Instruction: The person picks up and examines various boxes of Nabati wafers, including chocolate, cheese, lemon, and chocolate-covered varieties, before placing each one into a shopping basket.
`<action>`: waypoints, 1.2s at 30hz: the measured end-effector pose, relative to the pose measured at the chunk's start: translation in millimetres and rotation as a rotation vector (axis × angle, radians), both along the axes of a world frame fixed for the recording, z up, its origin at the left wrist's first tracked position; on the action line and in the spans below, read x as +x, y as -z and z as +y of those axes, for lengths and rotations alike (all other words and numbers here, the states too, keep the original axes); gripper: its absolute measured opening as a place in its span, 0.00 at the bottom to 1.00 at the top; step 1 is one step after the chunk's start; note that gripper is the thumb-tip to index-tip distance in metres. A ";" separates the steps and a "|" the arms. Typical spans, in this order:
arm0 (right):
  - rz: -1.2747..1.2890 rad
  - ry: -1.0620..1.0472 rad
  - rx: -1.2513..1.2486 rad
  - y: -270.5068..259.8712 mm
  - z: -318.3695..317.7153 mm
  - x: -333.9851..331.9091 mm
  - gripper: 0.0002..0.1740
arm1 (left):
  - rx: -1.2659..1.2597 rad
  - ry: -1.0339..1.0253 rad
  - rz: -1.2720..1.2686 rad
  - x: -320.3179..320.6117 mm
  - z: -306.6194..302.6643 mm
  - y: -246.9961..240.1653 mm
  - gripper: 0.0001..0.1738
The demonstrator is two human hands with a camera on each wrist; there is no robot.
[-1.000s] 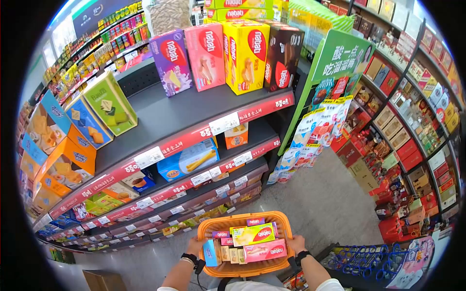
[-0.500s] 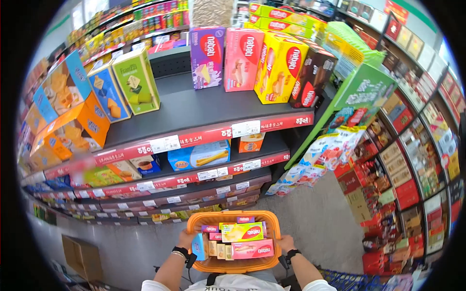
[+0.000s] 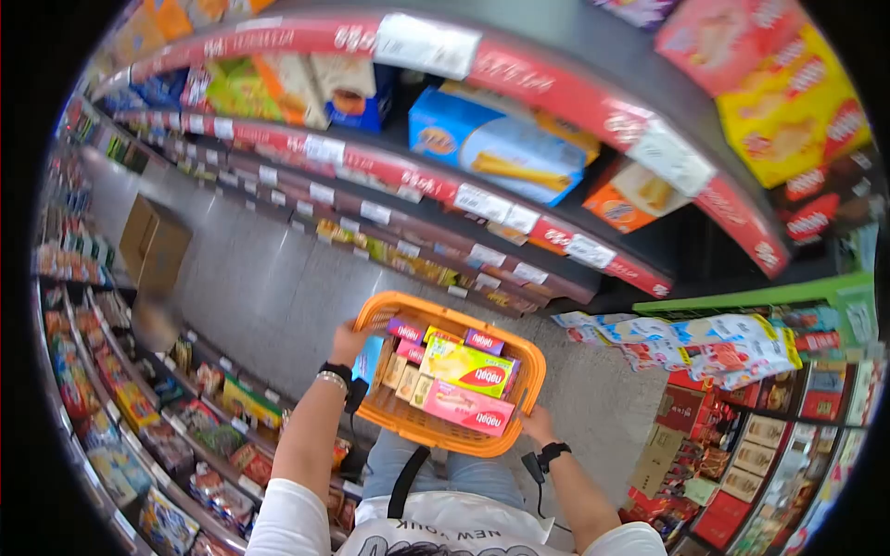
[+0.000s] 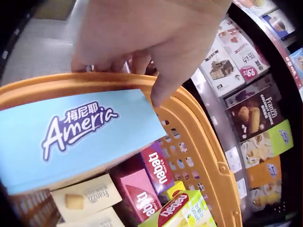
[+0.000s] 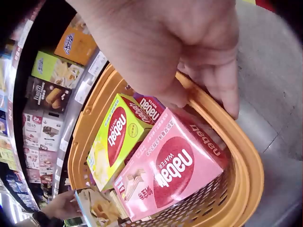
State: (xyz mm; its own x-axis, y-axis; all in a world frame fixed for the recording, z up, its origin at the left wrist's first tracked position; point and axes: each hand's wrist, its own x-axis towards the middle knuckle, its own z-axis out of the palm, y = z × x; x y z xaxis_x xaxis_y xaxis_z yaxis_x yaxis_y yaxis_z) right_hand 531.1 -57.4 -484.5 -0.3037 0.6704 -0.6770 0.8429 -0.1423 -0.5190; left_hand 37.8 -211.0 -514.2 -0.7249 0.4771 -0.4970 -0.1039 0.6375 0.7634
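An orange shopping basket (image 5: 247,158) is held in front of the body by both hands. My left hand (image 3: 348,346) grips its left rim, thumb inside and fingers over the outer side. On the opposite rim, my right hand (image 3: 538,426) holds on with the thumb inside too. Beneath the left hand stands a light blue Ameria box (image 4: 85,130). Cream Franzzi boxes (image 4: 88,195) sit beside it. A pink Nabati wafer box (image 5: 173,165) and a yellow-green lemon one (image 5: 113,137) lie near the right hand. Purple Nabati boxes (image 4: 158,166) are partly hidden behind them.
Stocked shelves with red label strips (image 3: 556,88) curve across the front, holding a blue biscuit box (image 3: 501,144). Snack bags (image 3: 714,347) hang at the right. A cardboard box (image 3: 156,243) stands on the grey floor, and another stocked shelf (image 3: 190,445) runs along the left.
The head view has tipped downward and turned, so the shelf's top boxes slide up and out. The basket now appears higher and slanted. Both hands keep their hold on it.
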 end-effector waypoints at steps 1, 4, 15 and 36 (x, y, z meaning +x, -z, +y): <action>-0.027 -0.033 -0.024 10.6 1.3 0.5 0.18 | -0.011 -0.002 0.006 -1.3 -5.4 4.9 0.22; -0.047 -0.051 -0.127 37.8 3.2 -18.9 0.16 | -0.035 0.022 0.027 -9.2 1.0 -7.5 0.23; -0.105 -0.284 -0.224 196.1 9.4 -81.8 0.15 | -0.041 0.067 0.144 -58.7 -13.0 98.0 0.26; -0.130 0.282 -0.642 392.0 17.1 -197.6 0.16 | -0.122 -0.066 0.052 -103.0 10.3 341.7 0.42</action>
State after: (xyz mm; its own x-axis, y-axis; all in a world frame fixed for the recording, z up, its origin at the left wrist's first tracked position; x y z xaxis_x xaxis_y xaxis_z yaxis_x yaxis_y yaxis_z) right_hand 333.5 -40.3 -876.5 -0.0672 0.1685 -0.9834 0.7785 -0.6076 -0.1573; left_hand -65.2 -200.8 -856.0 -0.7789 0.3654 -0.5096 -0.1115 0.7190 0.6860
